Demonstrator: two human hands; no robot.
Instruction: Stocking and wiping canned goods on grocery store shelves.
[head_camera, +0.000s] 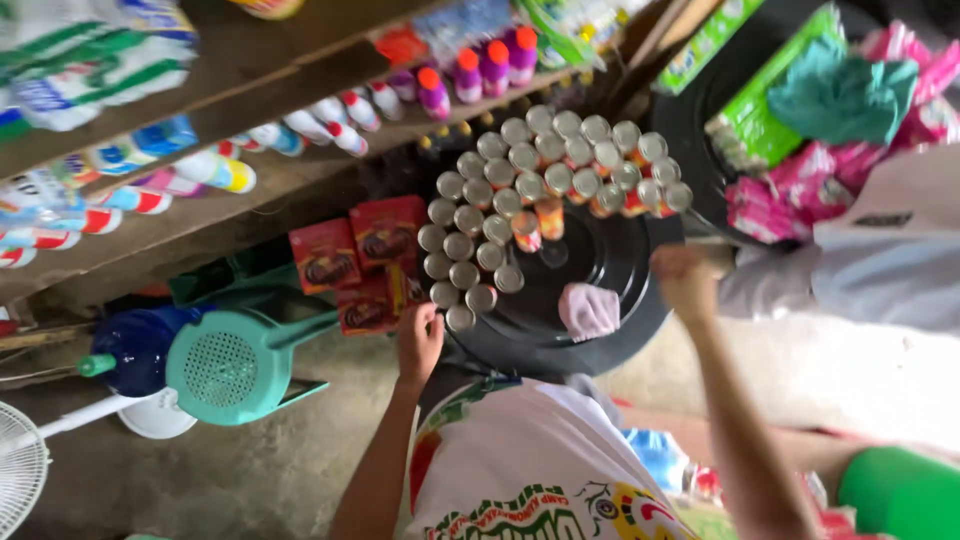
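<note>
The left hand (419, 340) curls its fingers over the near rim of a big round black tray (600, 270), gripping the edge just beside the closest tin. The right hand (683, 277) is closed in a loose fist at the tray's right rim, though I cannot tell if it holds anything. Rows of silver-topped tins (520, 190) crowd the far and left parts of the tray, a pink cloth (588, 309) lies on its bare near side, and red packets (360, 255) sit just left of it.
</note>
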